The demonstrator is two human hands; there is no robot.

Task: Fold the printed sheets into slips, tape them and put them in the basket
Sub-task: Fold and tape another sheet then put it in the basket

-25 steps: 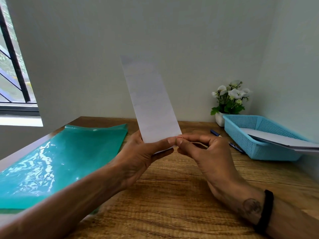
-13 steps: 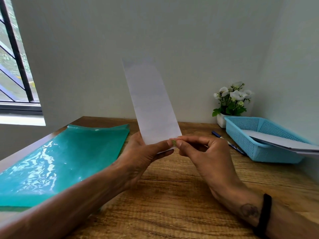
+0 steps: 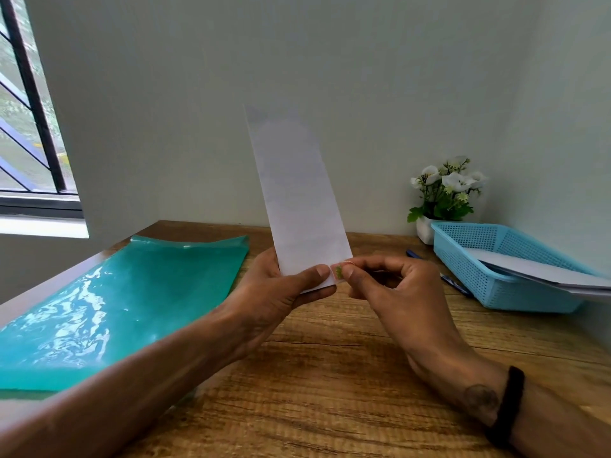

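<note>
White paper slip (image 3: pixel 299 206) stands upright, its lower end gripped in your left hand (image 3: pixel 281 292); your right hand (image 3: pixel 390 285) pinches a small tape piece (image 3: pixel 339 272) at its right corner. Press it flat across the edge before reaching right for the basket (image 3: pixel 496 259).
</note>
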